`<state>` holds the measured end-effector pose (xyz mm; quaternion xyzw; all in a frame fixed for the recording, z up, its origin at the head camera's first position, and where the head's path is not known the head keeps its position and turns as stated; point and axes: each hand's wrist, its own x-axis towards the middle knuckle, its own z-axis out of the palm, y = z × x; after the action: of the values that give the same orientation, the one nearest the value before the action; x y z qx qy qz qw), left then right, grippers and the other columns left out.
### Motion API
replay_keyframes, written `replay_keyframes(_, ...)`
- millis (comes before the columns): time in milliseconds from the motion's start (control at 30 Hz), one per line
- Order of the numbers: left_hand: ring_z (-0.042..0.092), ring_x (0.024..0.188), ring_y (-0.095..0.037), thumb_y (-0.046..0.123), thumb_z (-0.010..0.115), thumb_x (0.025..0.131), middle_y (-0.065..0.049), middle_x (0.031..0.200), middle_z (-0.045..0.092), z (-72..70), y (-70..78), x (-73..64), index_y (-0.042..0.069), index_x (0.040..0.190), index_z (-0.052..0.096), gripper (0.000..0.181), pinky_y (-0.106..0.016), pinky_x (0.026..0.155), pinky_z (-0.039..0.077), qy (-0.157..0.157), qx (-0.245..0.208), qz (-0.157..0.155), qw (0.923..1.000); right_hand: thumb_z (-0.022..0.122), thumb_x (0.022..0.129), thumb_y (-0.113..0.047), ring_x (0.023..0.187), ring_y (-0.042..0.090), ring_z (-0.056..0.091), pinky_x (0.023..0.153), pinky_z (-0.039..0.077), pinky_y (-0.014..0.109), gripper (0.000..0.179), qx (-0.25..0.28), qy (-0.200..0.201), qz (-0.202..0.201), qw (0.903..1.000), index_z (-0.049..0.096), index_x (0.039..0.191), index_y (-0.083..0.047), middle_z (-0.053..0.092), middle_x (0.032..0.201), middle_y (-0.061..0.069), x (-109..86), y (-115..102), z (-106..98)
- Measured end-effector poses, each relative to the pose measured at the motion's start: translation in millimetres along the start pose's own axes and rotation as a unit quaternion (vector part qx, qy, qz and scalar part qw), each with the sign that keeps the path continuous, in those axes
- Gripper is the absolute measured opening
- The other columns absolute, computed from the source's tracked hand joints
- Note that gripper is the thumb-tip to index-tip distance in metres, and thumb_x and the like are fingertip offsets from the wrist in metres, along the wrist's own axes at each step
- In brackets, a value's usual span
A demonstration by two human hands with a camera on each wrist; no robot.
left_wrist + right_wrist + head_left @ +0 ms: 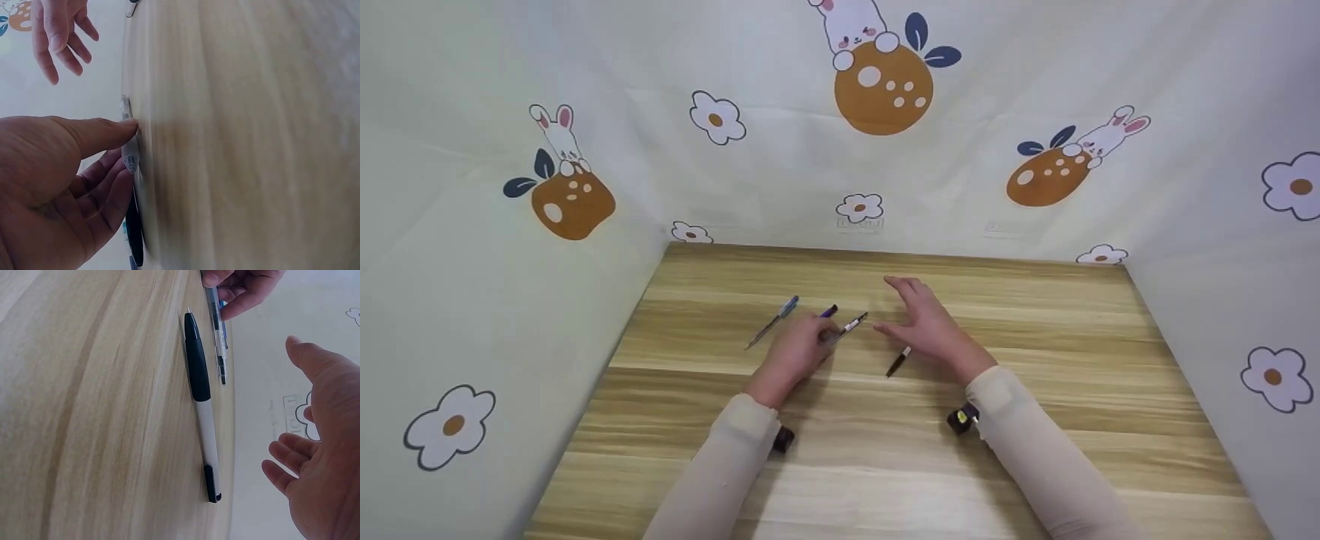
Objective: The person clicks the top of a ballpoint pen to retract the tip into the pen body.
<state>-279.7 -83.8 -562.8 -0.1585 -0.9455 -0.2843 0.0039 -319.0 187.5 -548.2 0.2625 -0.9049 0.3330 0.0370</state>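
Observation:
Between thumb and fingers, my left hand (801,346) pinches a clear-barrelled pen (853,323) with dark markings, close over the table. In the left wrist view the thumb lies along one side of this pen (130,151). A pen with a dark blue end (829,310) lies just beyond that hand, partly hidden by it. Left of it rests a clear pen with a light blue end (772,322). My right hand (931,327) is spread, thumb apart from the fingers, holding nothing. Near it on the table lies a white pen with a black grip (198,371).
The wood-grain table (870,457) is enclosed at the back and sides by pale cloth (780,172) printed with rabbits, oranges and flowers. Small black devices show at both wrists, below the sleeves (1035,442).

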Motion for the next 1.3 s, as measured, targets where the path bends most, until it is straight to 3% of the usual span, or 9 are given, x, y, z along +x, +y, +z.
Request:
replay_keyframes(167,0.075,0.103,-0.029,0.007,0.081,0.098,-0.01,0.11,0.079,-1.3,-0.3,1.2,0.006,0.118,0.082,0.02,-0.048,0.092,0.061,0.014,0.013,0.013,0.9997,0.088,0.096,-0.037,0.152,0.038,0.044,0.128,0.036,0.053,0.091,0.011,-0.004,0.011,0.9999,0.042,0.168,-0.007,0.05,0.16,0.018,-2.1,1,-1)
replay_keyframes(400,0.07,0.099,-0.025,0.013,0.083,0.096,-0.007,0.109,0.074,-3.8,8.6,3.9,0.009,0.118,0.081,0.023,-0.045,0.088,0.059,0.029,-0.004,0.0,0.9996,0.088,0.097,-0.04,0.153,0.036,0.044,0.128,0.036,0.054,0.09,0.024,-0.009,0.027,0.9993,0.043,0.168,-0.008,0.051,0.162,0.016,-7.4,4,-8)
replay_keyframes(667,0.067,0.102,-0.026,0.013,0.081,0.1,-0.01,0.111,0.069,0.8,23.5,11.0,0.003,0.123,0.078,0.026,-0.045,0.092,0.058,0.008,-0.069,0.004,0.9975,0.085,0.099,-0.04,0.159,0.037,0.037,0.13,0.032,0.056,0.087,0.035,-0.015,0.045,0.9982,0.043,0.169,-0.013,0.047,0.168,0.013,-20.3,5,-21)
replay_keyframes(1067,0.068,0.108,-0.023,0.016,0.08,0.101,-0.006,0.118,0.069,11.4,42.5,17.8,0.005,0.138,0.073,0.039,-0.045,0.095,0.059,-0.021,-0.109,0.012,0.9938,0.084,0.099,-0.045,0.159,0.041,0.035,0.129,0.03,0.061,0.088,0.028,-0.017,0.052,0.9981,0.042,0.17,-0.014,0.046,0.169,0.016,-38.1,14,-36)
replay_keyframes(1300,0.07,0.109,-0.022,0.018,0.081,0.101,-0.005,0.121,0.07,16.9,54.5,21.7,0.006,0.14,0.072,0.042,-0.043,0.094,0.06,-0.028,-0.111,0.02,0.9932,0.087,0.098,-0.034,0.157,0.043,0.039,0.129,0.03,0.061,0.086,0.021,-0.001,0.037,0.9991,0.044,0.168,-0.008,0.05,0.165,0.019,-43.5,24,-39)
